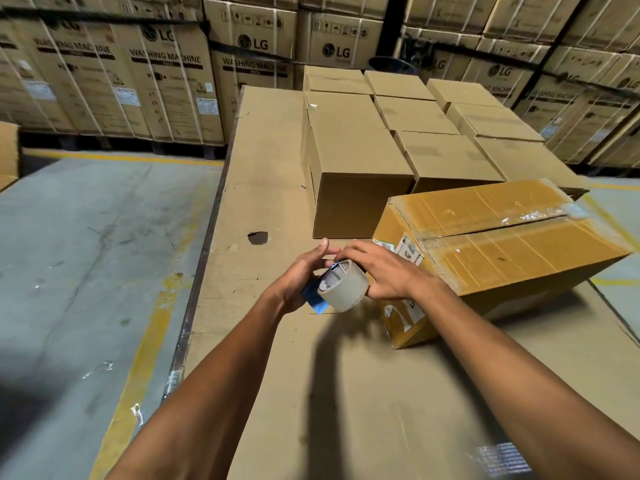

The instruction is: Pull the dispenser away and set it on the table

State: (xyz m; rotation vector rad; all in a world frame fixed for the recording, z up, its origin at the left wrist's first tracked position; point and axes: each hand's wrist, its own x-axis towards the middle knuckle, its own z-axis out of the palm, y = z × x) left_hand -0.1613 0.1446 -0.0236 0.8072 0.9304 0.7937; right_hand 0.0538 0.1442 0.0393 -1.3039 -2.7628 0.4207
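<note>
A roll of clear packing tape [346, 287] on a blue dispenser [313, 301] sits between both hands above a large flat cardboard sheet [270, 174]. My left hand [304, 277] grips the blue dispenser from the left side. My right hand [381, 271] curls over the top and far side of the roll, fingertips near the tape's edge. Just right of the hands lies a yellow-brown carton [502, 244] with shiny tape along its top seam and labels on its near end.
Several plain closed brown cartons [353, 157] stand in rows behind the taped carton. Tall stacks of LG washing machine boxes [166, 81] line the back. Grey concrete floor [86, 254] with yellow lines lies to the left. A hole [258, 238] marks the cardboard sheet.
</note>
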